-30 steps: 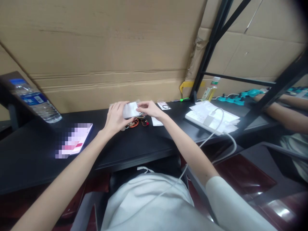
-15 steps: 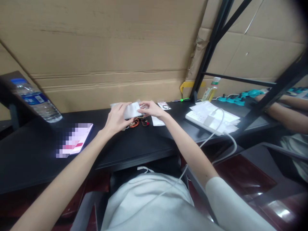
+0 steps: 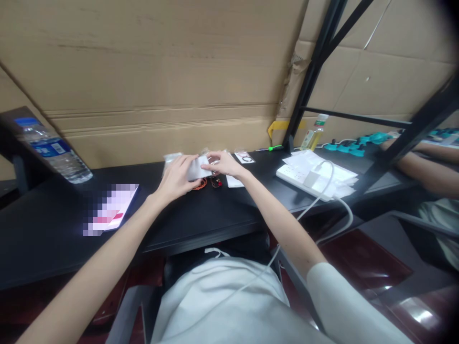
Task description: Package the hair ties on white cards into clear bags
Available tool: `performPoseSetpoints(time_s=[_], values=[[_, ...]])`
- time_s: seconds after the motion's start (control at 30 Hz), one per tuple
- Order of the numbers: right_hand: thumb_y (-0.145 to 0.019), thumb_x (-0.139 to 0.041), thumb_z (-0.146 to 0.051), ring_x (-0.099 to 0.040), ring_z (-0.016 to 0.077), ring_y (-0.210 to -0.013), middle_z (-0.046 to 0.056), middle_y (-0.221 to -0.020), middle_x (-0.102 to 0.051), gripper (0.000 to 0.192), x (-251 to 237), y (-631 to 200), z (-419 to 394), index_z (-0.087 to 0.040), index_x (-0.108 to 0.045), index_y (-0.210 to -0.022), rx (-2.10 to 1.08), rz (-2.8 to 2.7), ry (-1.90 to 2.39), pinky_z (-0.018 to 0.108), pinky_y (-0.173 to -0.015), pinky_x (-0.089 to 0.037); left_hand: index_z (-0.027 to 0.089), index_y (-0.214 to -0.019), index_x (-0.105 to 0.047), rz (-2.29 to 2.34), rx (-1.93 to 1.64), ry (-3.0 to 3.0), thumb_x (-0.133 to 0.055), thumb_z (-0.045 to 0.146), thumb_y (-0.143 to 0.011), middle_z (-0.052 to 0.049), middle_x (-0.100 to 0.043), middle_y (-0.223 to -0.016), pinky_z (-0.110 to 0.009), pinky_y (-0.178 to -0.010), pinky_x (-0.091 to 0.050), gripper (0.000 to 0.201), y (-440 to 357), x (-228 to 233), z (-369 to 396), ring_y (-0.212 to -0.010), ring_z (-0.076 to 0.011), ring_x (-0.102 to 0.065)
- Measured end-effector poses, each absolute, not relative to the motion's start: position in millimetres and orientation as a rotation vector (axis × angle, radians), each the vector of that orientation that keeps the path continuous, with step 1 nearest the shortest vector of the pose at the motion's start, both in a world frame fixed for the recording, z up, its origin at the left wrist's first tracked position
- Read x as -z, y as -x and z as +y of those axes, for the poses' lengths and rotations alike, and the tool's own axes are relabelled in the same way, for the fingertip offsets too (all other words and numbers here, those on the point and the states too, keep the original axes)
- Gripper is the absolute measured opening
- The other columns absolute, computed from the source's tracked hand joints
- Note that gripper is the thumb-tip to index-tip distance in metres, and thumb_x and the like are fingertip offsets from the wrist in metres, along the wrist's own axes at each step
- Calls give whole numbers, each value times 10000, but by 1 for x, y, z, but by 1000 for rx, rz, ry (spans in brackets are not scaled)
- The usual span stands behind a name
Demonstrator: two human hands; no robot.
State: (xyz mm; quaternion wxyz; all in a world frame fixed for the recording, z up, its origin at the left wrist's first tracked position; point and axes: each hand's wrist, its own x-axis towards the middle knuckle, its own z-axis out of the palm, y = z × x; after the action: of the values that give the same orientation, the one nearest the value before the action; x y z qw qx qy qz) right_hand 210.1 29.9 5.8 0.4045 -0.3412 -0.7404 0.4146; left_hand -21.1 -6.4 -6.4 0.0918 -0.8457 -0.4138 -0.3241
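Both my hands meet at the back of the black desk [image 3: 201,220]. My left hand [image 3: 175,179] and my right hand [image 3: 224,164] together grip a small clear plastic bag [image 3: 197,168], held just above the desk. Under the bag lies a little heap of orange and red looped items [image 3: 207,182]. A flat white packet [image 3: 234,181] lies just right of my right hand. Another small bag holding a black ring [image 3: 245,157] lies behind it. A further clear bag [image 3: 169,158] lies behind my left hand.
A water bottle [image 3: 53,152] lies at the far left. A phone with a lit screen [image 3: 113,208] rests on the desk's left. A white power strip with papers and a cable [image 3: 315,179] sits right. Another person's arm [image 3: 426,174] reaches in at far right. Cardboard walls the back.
My hands have shifted the small bag slightly, and my left fingers have closed further over it. Everything else on the desk stays where it was.
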Motion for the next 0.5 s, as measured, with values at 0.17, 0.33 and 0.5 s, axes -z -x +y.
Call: performPoseSetpoints(time_s=[0.17,0.33,0.5], values=[[-834,-853,-359,-654,113,-684,69,-1038,-701,330,-6,-209,30,-175,-729,-1078,-1041,-1862,897,231,-545,-610,255,-1496,-509,-1164,990,2581,-732,533,-882,-135,-605,-1463,-518,-1099,-480,710,21,6,-8,-1360,-372,-567],[-834,-842,-327,-612,85,-636,48,-1002,-689,309,-6,-210,32,-176,-741,-1084,-957,-1885,925,200,-518,-566,271,-1465,-548,-1176,1031,2591,-789,627,-822,-117,-632,-1400,-490,-1044,-520,773,18,5,-9,-1257,-356,-631],[-804,-864,-329,-642,119,-719,62,-1030,-697,342,-7,-209,31,-176,-743,-1085,-901,-1860,948,198,-507,-563,273,-1459,-530,-1188,1040,2590,-803,535,-828,-110,-620,-1401,-465,-1031,-527,736,18,7,-7,-1258,-340,-628]])
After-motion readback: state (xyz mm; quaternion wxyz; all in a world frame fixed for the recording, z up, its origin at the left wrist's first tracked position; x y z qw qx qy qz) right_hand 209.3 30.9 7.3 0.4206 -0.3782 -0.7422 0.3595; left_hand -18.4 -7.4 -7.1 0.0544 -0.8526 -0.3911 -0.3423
